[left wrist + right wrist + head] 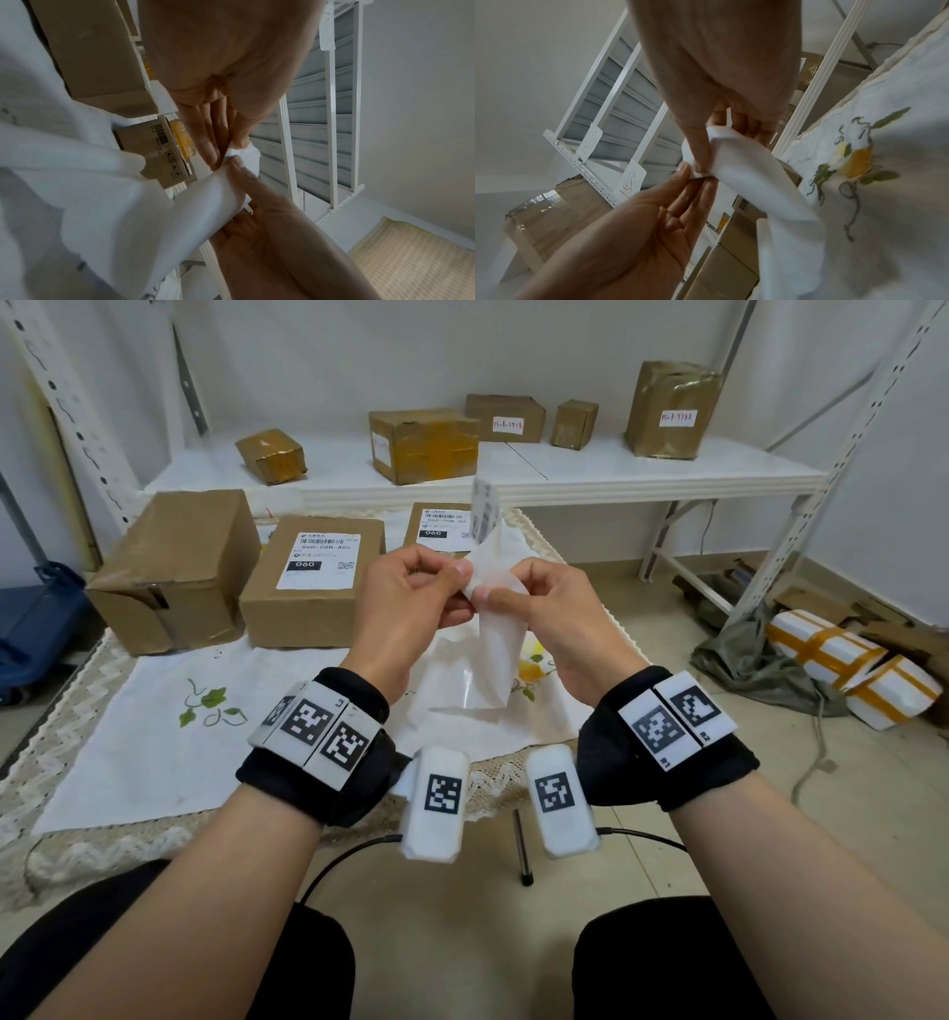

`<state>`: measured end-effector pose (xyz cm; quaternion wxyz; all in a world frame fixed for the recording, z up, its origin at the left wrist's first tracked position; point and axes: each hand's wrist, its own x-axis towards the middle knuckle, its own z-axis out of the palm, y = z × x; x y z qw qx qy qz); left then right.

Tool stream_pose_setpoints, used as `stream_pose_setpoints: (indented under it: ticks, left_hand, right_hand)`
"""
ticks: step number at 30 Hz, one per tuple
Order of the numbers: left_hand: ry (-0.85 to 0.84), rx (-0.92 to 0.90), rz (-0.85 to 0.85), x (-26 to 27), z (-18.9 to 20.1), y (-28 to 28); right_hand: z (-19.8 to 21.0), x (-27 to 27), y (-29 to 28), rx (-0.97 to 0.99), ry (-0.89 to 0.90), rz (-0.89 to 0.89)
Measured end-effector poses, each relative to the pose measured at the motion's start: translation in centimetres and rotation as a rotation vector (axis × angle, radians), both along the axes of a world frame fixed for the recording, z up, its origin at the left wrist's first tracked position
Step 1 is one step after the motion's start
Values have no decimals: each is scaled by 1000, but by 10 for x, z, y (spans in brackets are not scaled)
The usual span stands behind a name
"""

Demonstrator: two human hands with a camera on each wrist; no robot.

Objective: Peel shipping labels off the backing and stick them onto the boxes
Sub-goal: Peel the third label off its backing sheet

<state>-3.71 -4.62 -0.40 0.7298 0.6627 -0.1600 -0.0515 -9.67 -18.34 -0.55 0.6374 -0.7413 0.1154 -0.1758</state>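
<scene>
With two boxes beyond my fingers already labelled, my left hand [411,593] and right hand [544,603] pinch one label sheet [490,588] apart from its backing, the plain box [174,567] waiting.

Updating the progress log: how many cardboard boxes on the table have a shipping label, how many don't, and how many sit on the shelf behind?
Labelled boxes on the table: 2
Unlabelled box on the table: 1
Boxes on the shelf: 5
Total: 8 boxes
</scene>
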Motion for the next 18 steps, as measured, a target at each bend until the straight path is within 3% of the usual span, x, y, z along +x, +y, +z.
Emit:
stream_pose_setpoints:
  ticks: [11,18]
  left_hand:
    - [-30,12,10,6,-1,3]
    - [-76,57,-72,-3,2,1]
  right_hand:
    - [2,-1,-3,34,4,-19]
    - [1,-1,-6,89,-6,-73]
